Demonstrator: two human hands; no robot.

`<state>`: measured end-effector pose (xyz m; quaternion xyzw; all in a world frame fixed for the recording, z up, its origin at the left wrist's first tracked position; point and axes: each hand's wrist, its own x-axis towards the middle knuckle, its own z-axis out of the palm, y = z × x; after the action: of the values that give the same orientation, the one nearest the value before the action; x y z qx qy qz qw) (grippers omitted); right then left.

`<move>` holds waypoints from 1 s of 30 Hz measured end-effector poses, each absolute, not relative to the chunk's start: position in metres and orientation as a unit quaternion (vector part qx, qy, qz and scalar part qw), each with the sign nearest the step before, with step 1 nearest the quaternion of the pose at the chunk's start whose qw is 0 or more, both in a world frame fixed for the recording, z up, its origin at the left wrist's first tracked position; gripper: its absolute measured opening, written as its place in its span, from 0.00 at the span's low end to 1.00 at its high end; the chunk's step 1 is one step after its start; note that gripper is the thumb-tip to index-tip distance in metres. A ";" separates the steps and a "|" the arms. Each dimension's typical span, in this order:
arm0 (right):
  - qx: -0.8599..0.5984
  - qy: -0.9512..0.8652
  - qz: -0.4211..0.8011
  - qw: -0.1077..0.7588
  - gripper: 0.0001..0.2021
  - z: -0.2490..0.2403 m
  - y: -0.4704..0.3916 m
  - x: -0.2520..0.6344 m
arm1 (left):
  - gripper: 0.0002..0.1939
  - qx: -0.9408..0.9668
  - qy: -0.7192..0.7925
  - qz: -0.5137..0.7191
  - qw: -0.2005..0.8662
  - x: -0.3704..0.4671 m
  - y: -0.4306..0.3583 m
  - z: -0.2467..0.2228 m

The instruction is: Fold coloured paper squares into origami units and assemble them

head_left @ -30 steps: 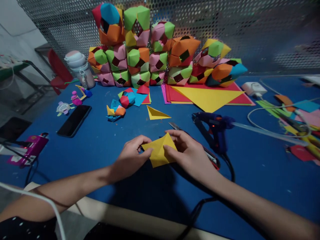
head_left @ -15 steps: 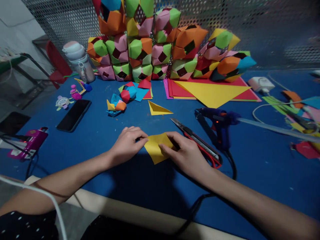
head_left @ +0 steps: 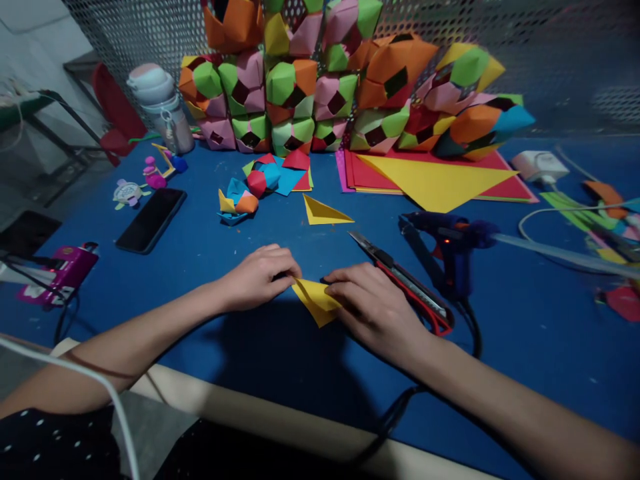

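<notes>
A small piece of yellow paper [head_left: 316, 300] lies between my hands, its upper part folded down over the rest. My left hand [head_left: 265, 277] pinches its left corner between thumb and fingers. On the right, my right hand [head_left: 373, 300] closes over the other end, with fingertips on the folded layer; the thumb is mostly hidden. Beyond them lies a folded yellow triangle [head_left: 327, 212]. A red and black utility knife [head_left: 400, 277] rests just past my right hand, beside a blue hot glue gun [head_left: 453, 250] with a lit red light.
Stacked folded-paper balls [head_left: 290, 87] stand along the mesh panel at the back. In front of them are coloured sheets [head_left: 370, 177] under a large yellow piece [head_left: 440, 179]. A phone [head_left: 151, 220], small paper pieces [head_left: 237, 203] and a bottle [head_left: 163, 110] occupy the left; cables cross the right.
The top edge of the yellow paper has been folded down toward me, and my right fingers have moved over the fold. The view has shifted slightly.
</notes>
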<state>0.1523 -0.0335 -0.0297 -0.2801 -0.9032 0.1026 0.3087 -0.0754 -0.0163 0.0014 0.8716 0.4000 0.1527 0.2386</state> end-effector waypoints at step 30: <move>-0.212 -0.957 -0.062 0.189 0.10 -0.017 -0.052 0.156 | 0.08 0.897 0.339 0.156 0.236 -0.086 -0.010 -0.001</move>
<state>0.1555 -0.0522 -0.0167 -0.2123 -0.9568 -0.0619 0.1886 -0.0859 -0.0099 -0.0005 0.8973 0.3394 0.1556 0.2356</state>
